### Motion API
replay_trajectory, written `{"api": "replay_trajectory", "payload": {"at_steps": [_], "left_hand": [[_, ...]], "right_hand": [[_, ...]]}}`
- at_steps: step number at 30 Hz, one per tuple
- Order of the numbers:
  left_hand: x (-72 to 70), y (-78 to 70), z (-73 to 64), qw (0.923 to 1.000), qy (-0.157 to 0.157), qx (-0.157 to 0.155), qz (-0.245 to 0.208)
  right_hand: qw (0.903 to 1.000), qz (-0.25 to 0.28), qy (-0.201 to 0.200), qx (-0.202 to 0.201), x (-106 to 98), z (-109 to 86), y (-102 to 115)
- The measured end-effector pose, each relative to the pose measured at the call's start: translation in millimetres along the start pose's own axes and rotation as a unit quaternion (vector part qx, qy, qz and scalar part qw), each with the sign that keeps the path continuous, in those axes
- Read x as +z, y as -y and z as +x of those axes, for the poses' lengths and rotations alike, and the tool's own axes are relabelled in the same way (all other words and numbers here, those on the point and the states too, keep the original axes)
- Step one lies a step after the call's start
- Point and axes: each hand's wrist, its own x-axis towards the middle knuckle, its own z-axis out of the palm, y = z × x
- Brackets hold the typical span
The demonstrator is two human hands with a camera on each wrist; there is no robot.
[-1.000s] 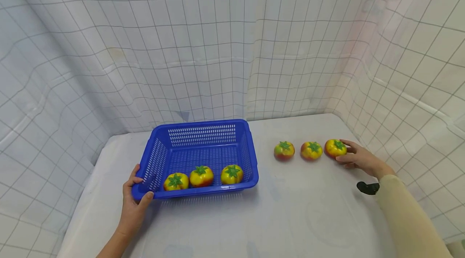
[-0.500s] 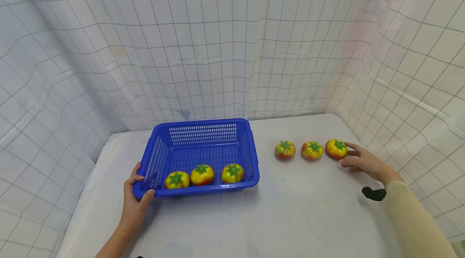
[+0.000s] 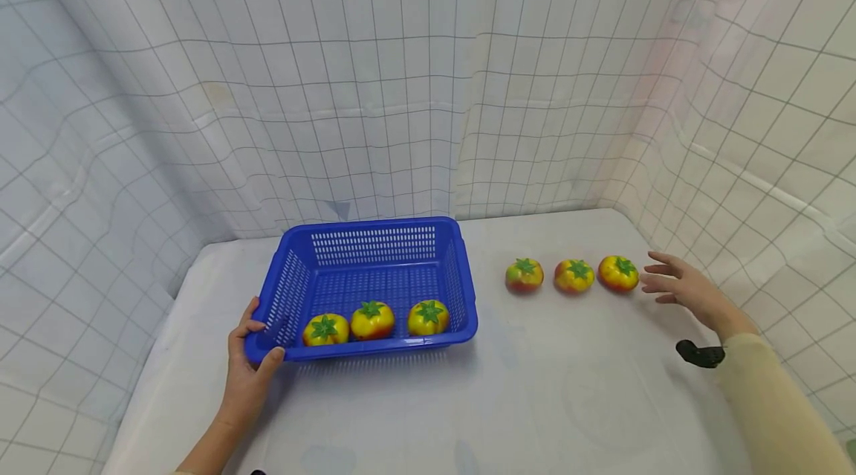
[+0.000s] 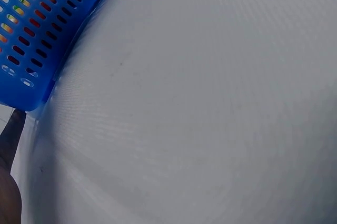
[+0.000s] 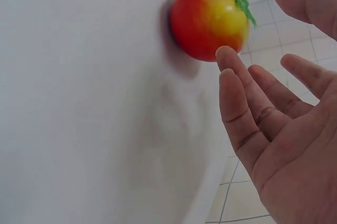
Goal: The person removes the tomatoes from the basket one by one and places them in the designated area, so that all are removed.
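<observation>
My left hand (image 3: 246, 378) grips the near left corner of a blue plastic basket (image 3: 361, 347), thumb over the rim and fingers along its left side. Inside, along the near wall, lie three yellow-red tomatoes (image 3: 372, 321) with green leafy tops. To the basket's right, three similar tomatoes sit in a row on the table: a left one (image 3: 524, 276), a middle one (image 3: 574, 277) and a right one (image 3: 618, 274). My right hand (image 3: 695, 295) hovers just right of the last, fingers spread and holding nothing. In the right wrist view that tomato (image 5: 208, 19) lies beyond my fingertips.
A white cloth covers the table (image 3: 428, 415). White grid-patterned curtains (image 3: 414, 88) hang behind it and on both sides. A small black object (image 3: 699, 354) sticks out at my right cuff.
My right hand has let go of the right-most tomato and drawn back to the right. That tomato stays in the row. My left hand and the basket have hardly moved.
</observation>
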Motion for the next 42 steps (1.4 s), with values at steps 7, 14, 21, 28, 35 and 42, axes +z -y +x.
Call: {"api": "replay_trajectory", "payload": {"at_steps": [7, 14, 21, 28, 35, 42], "left_hand": [[0.3, -0.2, -0.4, 1.0000, -0.001, -0.001, -0.003], [0.7, -0.7, 0.0, 1.0000, 0.002, -0.001, -0.009], [0.2, -0.6, 0.4, 0.9998, 0.001, 0.002, -0.018], [0.3, 0.1, 0.4, 0.9999, 0.002, 0.002, -0.011], [-0.4, 1.9, 1.3, 0.9995, 0.002, 0.009, -0.029], [-0.4, 2.0, 1.2, 0.9997, 0.003, 0.008, -0.023]], "right_hand": [[0.9984, -0.018, -0.044, -0.028, 0.0, -0.2, 13.9], [0.9944, -0.040, -0.078, -0.059, 12.8, 3.6, 35.8], [0.9942, -0.033, -0.073, -0.072, 27.6, 12.1, 58.4], [0.9934, -0.048, -0.044, -0.095, 39.9, 16.8, 71.9], [0.9932, -0.042, -0.012, -0.108, 53.9, 22.7, 87.7], [0.9889, -0.044, 0.005, -0.142, 69.1, 25.1, 104.6]]}}
